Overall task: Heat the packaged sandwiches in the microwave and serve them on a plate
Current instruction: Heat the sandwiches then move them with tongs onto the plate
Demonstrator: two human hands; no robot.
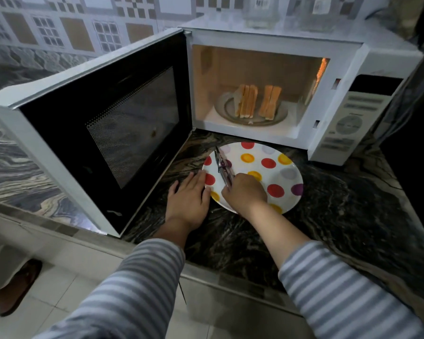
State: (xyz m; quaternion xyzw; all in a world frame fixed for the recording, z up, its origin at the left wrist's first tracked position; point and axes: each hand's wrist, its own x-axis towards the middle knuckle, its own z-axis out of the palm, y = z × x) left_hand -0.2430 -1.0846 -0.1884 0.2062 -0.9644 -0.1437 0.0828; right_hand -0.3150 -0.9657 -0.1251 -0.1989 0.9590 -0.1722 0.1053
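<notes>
Dark counter holds the open microwave, sandwiches upright inside. Right hand grips tongs over the plate; left hand lies flat, steadying its rim. Serving begins: next, I judge, tongs must reach inside.

One head-worn wide-angle view looks forward and down, close over the dark marbled stone counter (no second view).
</notes>
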